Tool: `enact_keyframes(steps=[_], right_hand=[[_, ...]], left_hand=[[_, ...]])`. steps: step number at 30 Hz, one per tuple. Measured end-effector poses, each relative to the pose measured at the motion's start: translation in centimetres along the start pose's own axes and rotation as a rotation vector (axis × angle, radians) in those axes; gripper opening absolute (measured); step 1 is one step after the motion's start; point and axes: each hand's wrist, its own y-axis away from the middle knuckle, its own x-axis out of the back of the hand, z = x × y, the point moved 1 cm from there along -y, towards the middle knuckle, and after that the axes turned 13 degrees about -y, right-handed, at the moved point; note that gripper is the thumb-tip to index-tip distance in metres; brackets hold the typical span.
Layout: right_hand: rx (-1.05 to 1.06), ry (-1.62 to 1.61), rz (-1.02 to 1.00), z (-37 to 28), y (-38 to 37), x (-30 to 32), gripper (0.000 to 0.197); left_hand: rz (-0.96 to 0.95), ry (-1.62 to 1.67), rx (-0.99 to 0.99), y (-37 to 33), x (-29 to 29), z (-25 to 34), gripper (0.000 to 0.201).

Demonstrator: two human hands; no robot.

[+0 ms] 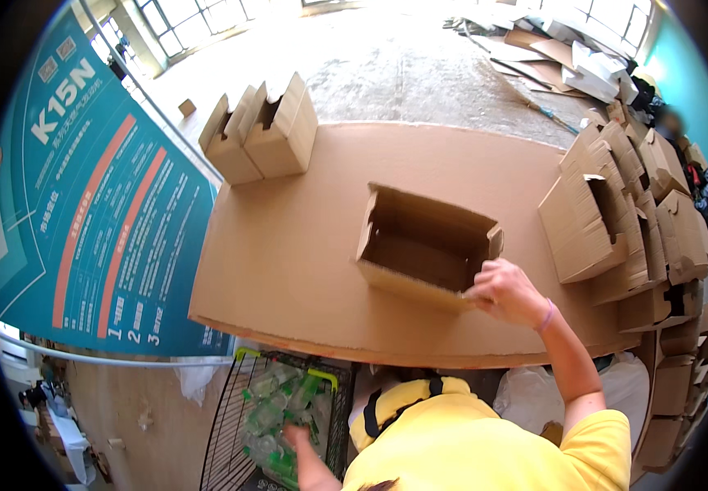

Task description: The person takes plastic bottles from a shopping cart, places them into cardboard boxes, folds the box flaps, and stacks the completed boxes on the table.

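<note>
An open-topped cardboard box [428,284] stands on the cardboard-covered table in front of me, and nothing shows inside it. My right hand [508,293] is closed on the upper rim at its near right corner, fingers bent over the edge. Low on the left, a black wire shopping cart [225,425] with bright green corner pieces holds several clear plastic bottles [266,413] with green labels and caps. My left hand [293,434] reaches down among these bottles; its fingers are mostly hidden, so whether they grip one is unclear.
Two cardboard boxes [280,139] stand at the table's far left corner. More boxes [587,217] are stacked along the right edge. A teal printed banner [117,237] borders the left side. Flattened cardboard [546,57] lies on the floor at far right. The tabletop [288,270] is brown cardboard.
</note>
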Motion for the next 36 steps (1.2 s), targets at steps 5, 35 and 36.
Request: enact_keyframes(steps=[5, 35, 36], right_hand=[[-0.024, -0.054, -0.179, -6.5, 0.4, -1.9, 0.014], [-0.301, 0.118, -0.021, -9.3, 2.5, -4.0, 0.026], [-0.286, 0.117, -0.026, -9.2, 2.5, -3.9, 0.026]], left_hand=[[0.054, 0.1, 0.061, -0.2, 2.3, 3.7, 0.057], [-0.102, 0.505, -0.455, -1.0, 23.1, 2.7, 0.055], [-0.055, 0.676, -0.511, 0.6, 26.2, 4.7, 0.055]])
